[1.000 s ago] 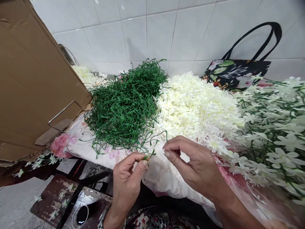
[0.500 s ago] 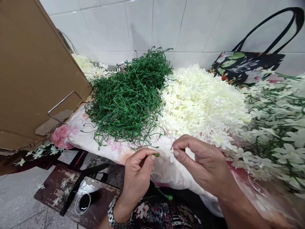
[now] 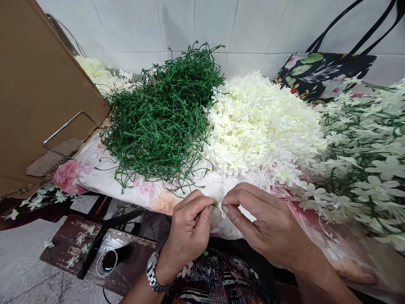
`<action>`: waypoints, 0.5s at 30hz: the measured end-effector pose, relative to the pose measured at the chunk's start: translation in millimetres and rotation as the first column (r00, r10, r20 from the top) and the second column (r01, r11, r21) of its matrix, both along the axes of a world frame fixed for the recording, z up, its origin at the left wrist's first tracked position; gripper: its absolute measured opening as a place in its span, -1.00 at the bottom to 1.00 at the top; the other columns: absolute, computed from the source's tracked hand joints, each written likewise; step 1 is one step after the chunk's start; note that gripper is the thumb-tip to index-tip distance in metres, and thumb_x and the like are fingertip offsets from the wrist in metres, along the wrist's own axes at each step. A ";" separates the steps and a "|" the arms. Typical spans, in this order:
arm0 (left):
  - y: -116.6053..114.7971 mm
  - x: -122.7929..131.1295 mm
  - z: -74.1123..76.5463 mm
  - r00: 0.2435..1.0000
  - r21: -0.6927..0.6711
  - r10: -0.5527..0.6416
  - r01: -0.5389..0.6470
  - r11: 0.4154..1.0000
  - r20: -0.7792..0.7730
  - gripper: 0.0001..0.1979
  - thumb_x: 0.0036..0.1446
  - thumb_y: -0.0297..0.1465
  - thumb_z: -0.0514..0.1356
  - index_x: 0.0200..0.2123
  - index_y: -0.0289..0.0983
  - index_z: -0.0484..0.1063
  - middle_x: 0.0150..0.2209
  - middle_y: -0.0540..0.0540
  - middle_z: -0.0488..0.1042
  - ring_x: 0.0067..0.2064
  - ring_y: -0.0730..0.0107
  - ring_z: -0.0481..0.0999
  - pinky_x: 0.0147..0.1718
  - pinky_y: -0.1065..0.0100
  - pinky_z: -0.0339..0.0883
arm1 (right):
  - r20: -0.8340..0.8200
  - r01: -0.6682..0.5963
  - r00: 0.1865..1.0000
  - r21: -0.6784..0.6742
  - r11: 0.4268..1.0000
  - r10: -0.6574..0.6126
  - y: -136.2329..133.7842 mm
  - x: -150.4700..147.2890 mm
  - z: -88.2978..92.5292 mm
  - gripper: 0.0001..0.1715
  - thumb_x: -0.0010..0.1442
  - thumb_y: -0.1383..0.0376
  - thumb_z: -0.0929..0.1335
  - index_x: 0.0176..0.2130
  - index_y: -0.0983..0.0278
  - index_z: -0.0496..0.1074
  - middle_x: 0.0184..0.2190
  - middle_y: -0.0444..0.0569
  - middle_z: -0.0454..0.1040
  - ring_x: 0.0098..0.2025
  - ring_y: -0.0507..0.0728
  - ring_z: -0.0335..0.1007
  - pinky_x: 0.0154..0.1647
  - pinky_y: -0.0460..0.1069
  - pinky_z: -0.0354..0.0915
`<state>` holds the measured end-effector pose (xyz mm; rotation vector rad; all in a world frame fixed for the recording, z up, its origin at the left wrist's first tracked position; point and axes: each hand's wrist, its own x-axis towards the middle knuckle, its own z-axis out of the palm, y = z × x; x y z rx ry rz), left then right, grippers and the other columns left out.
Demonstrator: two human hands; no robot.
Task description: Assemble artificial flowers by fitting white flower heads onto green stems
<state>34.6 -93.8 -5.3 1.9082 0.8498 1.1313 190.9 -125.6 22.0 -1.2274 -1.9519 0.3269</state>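
Observation:
My left hand (image 3: 191, 223) is closed in a pinch on a green plastic stem (image 3: 216, 205), whose tip shows just past the thumb and forefinger. Against that tip, my right hand (image 3: 262, 219) pinches a small white piece (image 3: 221, 209), probably part of an artificial flower; its shape is mostly covered by the fingers. The two pinches nearly meet above the front of the floral cloth (image 3: 126, 185). Behind my left hand lies a heap of green stems (image 3: 158, 126). Beyond my right hand is a mound of cream-white artificial blossoms (image 3: 253, 122).
Finished-looking white flower sprays (image 3: 376, 169) are piled on the right. A black floral bag (image 3: 325, 76) leans against the tiled wall. On the left stands a cardboard box (image 3: 41, 93) with a metal wire handle. Low down, a cup of dark liquid (image 3: 107, 262) rests on a worn wooden stool (image 3: 136, 249).
My hands have come together, bringing the green stem tip and the white piece into contact or nearly so. The camera view has shifted slightly.

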 end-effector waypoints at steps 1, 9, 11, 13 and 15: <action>0.4 0.3 -0.9 1.000 0.016 -0.009 0.010 1.000 -0.026 -0.81 0.12 -0.60 0.05 -0.44 -0.33 0.42 -0.53 0.01 0.28 -0.49 0.50 0.28 -0.53 0.47 0.14 | 0.015 0.003 1.000 -0.002 1.000 -0.003 0.1 1.0 -0.9 -0.84 0.21 0.47 0.22 -0.38 0.33 0.33 -0.50 -0.07 0.34 -0.43 0.02 0.26 -0.43 -0.08 0.22; 6.6 9.2 -7.9 0.998 -0.008 -0.049 0.048 0.999 -0.046 -0.80 0.11 -0.60 0.03 -0.47 -0.32 0.40 -0.58 0.06 0.19 -0.53 0.51 0.23 -0.56 0.47 0.09 | -0.021 0.056 0.998 -0.035 0.998 -0.056 -2.8 6.5 -22.4 -0.85 0.21 0.46 0.21 -0.38 0.32 0.29 -0.49 -0.08 0.31 -0.43 0.01 0.27 -0.42 -0.09 0.25; 7.3 11.2 -9.6 0.997 -0.022 -0.049 0.047 0.999 -0.058 -0.80 0.10 -0.59 0.03 -0.49 -0.33 0.39 -0.59 0.05 0.19 -0.53 0.51 0.23 -0.56 0.46 0.08 | -0.028 0.076 0.997 -0.024 0.997 -0.077 -3.5 6.3 -27.3 -0.87 0.21 0.47 0.21 -0.36 0.31 0.28 -0.49 -0.09 0.31 -0.44 0.01 0.28 -0.43 -0.10 0.25; 7.8 12.6 -11.2 0.996 -0.033 -0.053 0.050 0.998 -0.078 -0.79 0.09 -0.60 0.03 -0.52 -0.33 0.37 -0.60 0.06 0.16 -0.54 0.51 0.21 -0.56 0.45 0.07 | -0.028 0.090 0.996 -0.018 0.996 -0.090 -3.7 5.7 -31.1 -0.88 0.21 0.47 0.21 -0.35 0.31 0.28 -0.49 -0.09 0.31 -0.44 0.00 0.28 -0.42 -0.10 0.25; 8.1 13.6 -13.1 0.993 -0.037 -0.060 0.057 0.998 -0.099 -0.78 0.07 -0.61 0.02 -0.56 -0.33 0.35 -0.61 0.06 0.13 -0.55 0.51 0.19 -0.57 0.45 0.05 | -0.016 0.098 0.995 -0.023 0.995 -0.099 -3.7 5.2 -33.8 -0.88 0.21 0.46 0.21 -0.35 0.31 0.28 -0.49 -0.10 0.31 -0.45 0.00 0.27 -0.43 -0.11 0.25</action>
